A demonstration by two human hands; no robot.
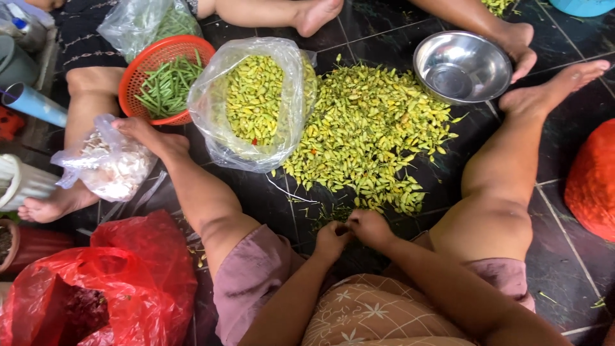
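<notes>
the left hand (333,238) and right hand (370,227) meet at 6 o'clock, fingers pinched narrow together on something too small to tell. the pile of small yellow-green chillies (368,131) lies on the dark tiled floor (564,263) just beyond them, toward 12 o'clock.

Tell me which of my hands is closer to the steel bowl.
Right. Your right hand sits below and left of the steel bowl, across the pile of yellow chilies. Your left hand touches it on the side farther from the bowl.
</notes>
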